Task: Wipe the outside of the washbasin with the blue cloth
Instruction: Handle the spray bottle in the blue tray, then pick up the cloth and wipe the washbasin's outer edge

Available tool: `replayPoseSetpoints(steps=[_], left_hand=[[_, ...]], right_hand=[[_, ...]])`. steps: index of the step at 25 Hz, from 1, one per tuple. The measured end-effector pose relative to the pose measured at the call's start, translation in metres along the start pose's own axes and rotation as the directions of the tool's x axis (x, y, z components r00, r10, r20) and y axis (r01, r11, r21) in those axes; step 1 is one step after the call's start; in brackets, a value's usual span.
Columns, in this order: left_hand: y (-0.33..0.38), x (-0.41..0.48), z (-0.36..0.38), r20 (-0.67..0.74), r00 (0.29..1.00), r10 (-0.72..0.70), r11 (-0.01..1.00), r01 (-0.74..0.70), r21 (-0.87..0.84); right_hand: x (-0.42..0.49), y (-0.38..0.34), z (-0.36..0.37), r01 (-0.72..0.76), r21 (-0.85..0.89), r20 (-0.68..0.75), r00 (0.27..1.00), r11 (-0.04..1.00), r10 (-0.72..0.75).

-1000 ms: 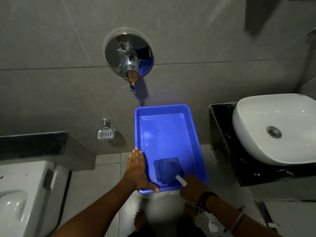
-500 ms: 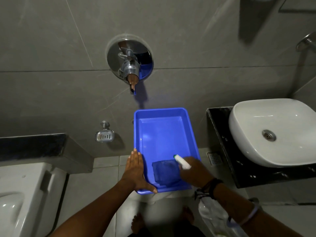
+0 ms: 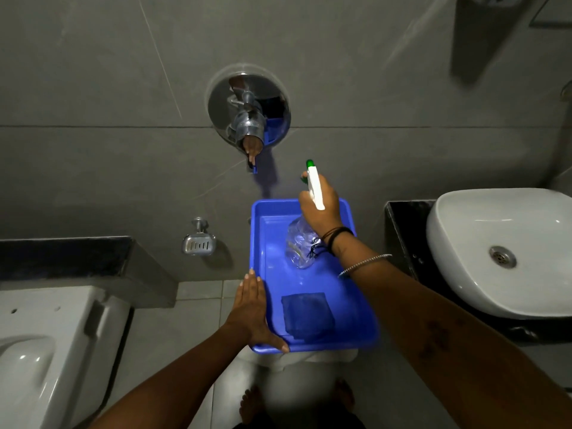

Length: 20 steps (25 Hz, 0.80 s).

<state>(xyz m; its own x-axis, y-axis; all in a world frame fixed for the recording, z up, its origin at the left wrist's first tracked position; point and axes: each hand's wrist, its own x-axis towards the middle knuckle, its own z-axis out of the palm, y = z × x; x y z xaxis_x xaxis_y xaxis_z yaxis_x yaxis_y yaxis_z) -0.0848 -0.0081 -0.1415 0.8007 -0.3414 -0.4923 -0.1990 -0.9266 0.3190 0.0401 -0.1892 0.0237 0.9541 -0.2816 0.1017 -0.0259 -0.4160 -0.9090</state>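
Note:
A folded blue cloth [image 3: 308, 315] lies flat in the near end of a blue plastic tray [image 3: 365, 323]. My left hand [image 3: 252, 311] grips the tray's left rim, thumb along the near edge. My right hand [image 3: 320, 205] is shut on the neck of a clear spray bottle [image 3: 300, 246] with a white and green trigger head, held over the tray's far end. The white washbasin [image 3: 483, 261] sits on a black counter [image 3: 402, 230] to the right of the tray, untouched by either hand.
A chrome wall tap [image 3: 249, 119] juts from the grey tiled wall above the tray. A metal soap dish [image 3: 198, 241] hangs at left. A white toilet [image 3: 52, 345] and black ledge stand at far left. My bare feet show on the tiled floor below.
My right hand has lifted the spray bottle from the tray's near right corner and carried it up toward the far end. The left hand and the cloth have stayed put.

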Motion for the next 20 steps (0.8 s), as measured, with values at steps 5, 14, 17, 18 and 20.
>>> replayPoseSetpoints(steps=[5, 14, 17, 18, 20], left_hand=[[-0.003, 0.004, 0.002, -0.001, 1.0, -0.003, 0.998, 0.003, 0.059], [0.056, 0.019, 0.01, -0.031, 0.91, -0.414, 0.576, 0.235, -0.783], [0.061, 0.03, 0.017, 0.295, 0.833, -0.469, 0.195, 0.423, -0.885], [0.061, 0.031, 0.017, 0.338, 0.822, -0.458, 0.138, 0.442, -0.887], [0.06, 0.029, 0.013, 0.387, 0.822, -0.418, 0.077, 0.457, -0.886]], right_hand=[[0.017, 0.009, 0.02, -0.042, 0.042, 0.075, 0.996, 0.998, 0.039], [-0.11, 0.148, -0.019, -0.411, -0.562, 0.275, 0.725, 0.717, 0.631], [-0.122, 0.168, -0.014, -0.456, -0.584, 0.299, 0.648, 0.672, 0.7], [-0.119, 0.171, -0.014, -0.461, -0.593, 0.294, 0.64, 0.661, 0.71], [-0.112, 0.172, -0.017, -0.502, -0.574, 0.293, 0.612, 0.647, 0.735]])
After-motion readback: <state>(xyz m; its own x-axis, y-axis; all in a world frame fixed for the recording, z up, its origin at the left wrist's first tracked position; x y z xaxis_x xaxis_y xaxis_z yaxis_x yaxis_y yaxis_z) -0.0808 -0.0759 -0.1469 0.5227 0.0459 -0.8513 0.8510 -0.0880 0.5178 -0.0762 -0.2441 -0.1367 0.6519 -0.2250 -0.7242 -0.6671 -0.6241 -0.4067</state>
